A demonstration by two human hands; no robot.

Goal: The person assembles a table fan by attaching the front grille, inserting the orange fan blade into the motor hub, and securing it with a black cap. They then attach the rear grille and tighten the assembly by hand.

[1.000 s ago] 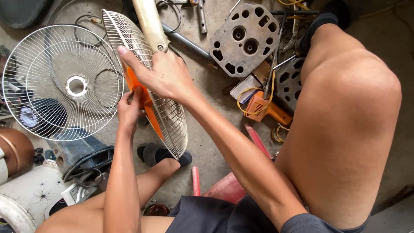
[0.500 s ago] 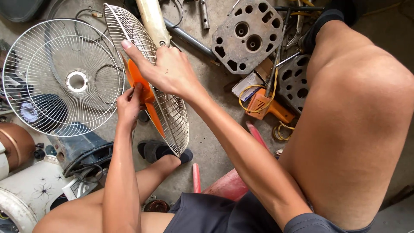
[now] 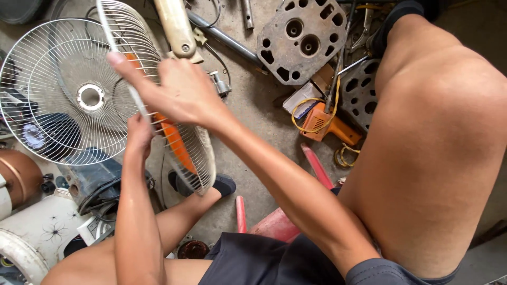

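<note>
I hold a white wire fan guard (image 3: 196, 161) edge-on above the floor. My right hand (image 3: 177, 94) grips its rim from the front, fingers stretched over the wires. Behind the guard, my left hand (image 3: 138, 134) is closed on its lower rim, next to an orange fan blade (image 3: 178, 143) that shows through the wires. A second round wire guard (image 3: 58, 89) lies flat on the floor to the left. A cream fan neck (image 3: 177, 27) lies just beyond my right hand.
A grey metal plate with round holes (image 3: 303, 39), an orange power tool (image 3: 323, 122) with yellow cord and a second holed plate (image 3: 359, 95) lie on the concrete. A white fan base (image 3: 37, 232) and a copper-coloured pot (image 3: 16, 177) sit at left. Below me is a red stool (image 3: 274, 226).
Both hands and the held guard have shifted a little up and left in view, and my right hand's fingers now reach further across the wires.
</note>
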